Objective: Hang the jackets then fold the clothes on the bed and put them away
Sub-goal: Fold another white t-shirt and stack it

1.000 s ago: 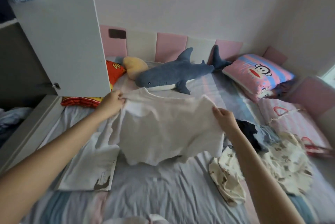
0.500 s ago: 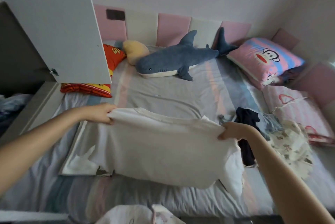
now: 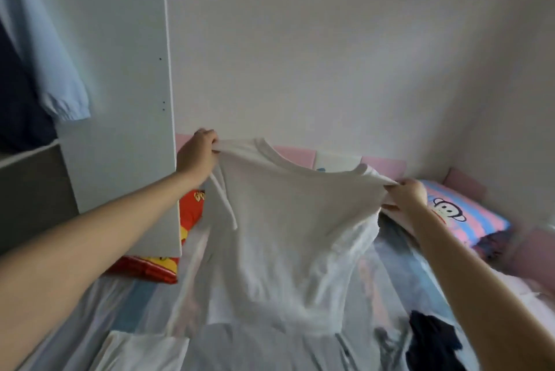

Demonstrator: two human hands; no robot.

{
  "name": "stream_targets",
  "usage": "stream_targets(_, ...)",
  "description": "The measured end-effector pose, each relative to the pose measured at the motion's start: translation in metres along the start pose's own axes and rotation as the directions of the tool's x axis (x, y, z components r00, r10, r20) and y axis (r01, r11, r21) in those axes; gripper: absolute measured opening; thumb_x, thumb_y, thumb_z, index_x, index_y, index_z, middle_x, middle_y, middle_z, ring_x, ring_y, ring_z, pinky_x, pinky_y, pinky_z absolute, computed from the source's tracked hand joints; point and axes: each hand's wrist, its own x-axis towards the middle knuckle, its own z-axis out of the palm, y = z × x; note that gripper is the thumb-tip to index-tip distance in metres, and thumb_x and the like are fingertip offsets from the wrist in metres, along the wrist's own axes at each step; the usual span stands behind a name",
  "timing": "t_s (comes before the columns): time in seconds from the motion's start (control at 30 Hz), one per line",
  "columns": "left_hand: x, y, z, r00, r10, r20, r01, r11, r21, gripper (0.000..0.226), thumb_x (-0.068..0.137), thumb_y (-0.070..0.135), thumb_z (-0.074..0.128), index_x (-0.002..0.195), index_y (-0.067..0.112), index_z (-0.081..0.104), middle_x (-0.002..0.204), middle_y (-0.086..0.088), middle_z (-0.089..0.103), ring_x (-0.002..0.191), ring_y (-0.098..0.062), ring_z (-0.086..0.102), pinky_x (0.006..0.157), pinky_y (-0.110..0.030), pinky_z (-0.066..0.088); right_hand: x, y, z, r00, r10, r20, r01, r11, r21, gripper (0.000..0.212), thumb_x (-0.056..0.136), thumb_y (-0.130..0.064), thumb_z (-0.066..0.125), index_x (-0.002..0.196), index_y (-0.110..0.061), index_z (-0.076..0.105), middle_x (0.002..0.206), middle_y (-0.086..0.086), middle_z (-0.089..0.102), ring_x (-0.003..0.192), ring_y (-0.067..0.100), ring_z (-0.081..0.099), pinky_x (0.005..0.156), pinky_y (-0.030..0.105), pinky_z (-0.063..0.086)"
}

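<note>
Left hand (image 3: 196, 157), right hand (image 3: 404, 195) pinching T-shirt (image 3: 285, 220) — collar up

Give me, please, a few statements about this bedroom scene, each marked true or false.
1. The left hand and right hand grip the white T-shirt at its shoulders. True.
2. The white T-shirt lies folded flat on the bed. False: it hangs unfolded from both hands, held up over the bed.
3. A monkey pillow lies at the right, by the pink headboard. True.
4. The wardrobe door is closed. False: it stands open, and a light blue sleeve hangs in view to its left.
5. A dark garment lies on the bed at the lower right. True.
</note>
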Motion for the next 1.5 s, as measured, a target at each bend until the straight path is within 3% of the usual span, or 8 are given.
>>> stream_targets(0.17,0.034,-0.001,-0.004,0.985,0.084,-0.148,-0.073,0.994,0.078,0.029,0.081,-0.008,0.042,0.097,0.008,0.059,0.103,-0.009,0.060,0.091,-0.032,0.058,0.065,-0.031,0.035,0.041,-0.010,-0.009,0.994,-0.041,-0.106,0.059,0.983,0.172,0.025,0.083,0.012,0.052,0.070,-0.009,0.046,0.065,0.004,0.041,0.055,0.021,0.054,0.052,0.036,0.056)
stream_targets(0.3,-0.001,-0.026,0.022,0.986,0.103,-0.134,-0.089,0.990,0.111,0.027,0.082,0.000,0.048,0.097,0.013,0.067,0.093,-0.012,0.071,0.082,-0.037,0.065,0.064,-0.035,0.045,0.037,0.048,0.001,0.993,-0.094,-0.076,0.094,0.996,-0.001,0.033,0.071,0.011,0.053,0.058,-0.017,0.041,0.062,0.004,0.045,0.066,0.023,0.048,0.063,0.055,0.054)
stream_targets(0.47,-0.088,-0.079,0.085,0.981,0.185,0.053,-0.190,0.973,0.128,0.026,0.075,0.013,0.046,0.089,0.013,0.068,0.064,-0.016,0.065,0.054,-0.036,0.061,0.049,-0.035,0.045,0.000,0.151,0.031,0.998,0.022,0.065,-0.017,0.997,-0.080,0.037,0.074,0.022,0.043,0.060,-0.012,0.043,0.078,0.011,0.043,0.075,0.027,0.050,0.041,0.027,0.054)
stream_targets(0.6,-0.194,-0.131,0.145,0.941,0.120,0.316,-0.139,0.989,0.040,0.024,0.073,0.000,0.055,0.086,0.016,0.067,0.081,-0.012,0.071,0.064,-0.034,0.067,0.054,-0.038,0.052,-0.050,0.263,0.069,0.972,0.102,0.211,-0.042,0.962,-0.270,0.039,0.068,0.027,0.049,0.062,-0.011,0.045,0.082,0.010,0.044,0.077,0.023,0.047,0.049,0.018,0.040)
stream_targets(0.8,-0.341,-0.188,0.204,0.820,0.005,0.572,-0.058,0.996,0.074,0.028,0.062,-0.011,0.069,0.068,0.013,0.056,0.082,-0.002,0.057,0.076,-0.026,0.056,0.048,-0.029,0.039,-0.137,0.390,0.113,0.923,0.099,0.371,0.071,0.905,-0.419,0.017,0.061,0.002,0.044,0.057,-0.014,0.044,0.067,0.000,0.040,0.068,0.022,0.040,0.058,0.031,0.015)
stream_targets(1.1,-0.551,-0.259,0.266,0.605,-0.029,0.796,-0.116,0.986,0.123,0.033,0.054,-0.011,0.070,0.069,0.014,0.054,0.077,-0.006,0.053,0.078,-0.025,0.053,0.047,-0.035,0.046,-0.268,0.565,0.166,0.694,0.282,0.663,0.347,0.676,-0.651,0.023,0.076,0.011,0.049,0.068,-0.010,0.045,0.082,0.010,0.046,0.081,0.027,0.045,0.059,0.036,0.038)
stream_targets(1.33,-0.616,-0.280,0.284,0.382,-0.037,0.923,-0.202,0.972,0.122,0.041,0.039,-0.017,0.070,0.059,0.013,0.051,0.064,-0.005,0.051,0.059,-0.027,0.056,0.043,-0.030,0.040,-0.330,0.626,0.154,0.625,0.431,0.651,0.331,0.609,-0.721,0.029,0.073,0.016,0.047,0.068,-0.013,0.044,0.080,0.009,0.044,0.088,0.031,0.046,0.061,0.031,0.027)
stream_targets(1.5,-0.638,-0.271,0.285,0.365,-0.087,0.927,-0.212,0.962,0.174,0.037,0.043,-0.020,0.066,0.060,0.010,0.053,0.063,-0.008,0.052,0.058,-0.029,0.056,0.048,-0.031,0.036,-0.348,0.632,0.154,0.565,0.520,0.640,0.350,0.551,-0.757,0.024,0.082,0.010,0.046,0.078,-0.010,0.058,0.102,0.014,0.054,0.101,0.034,0.048,0.068,0.033,0.034)
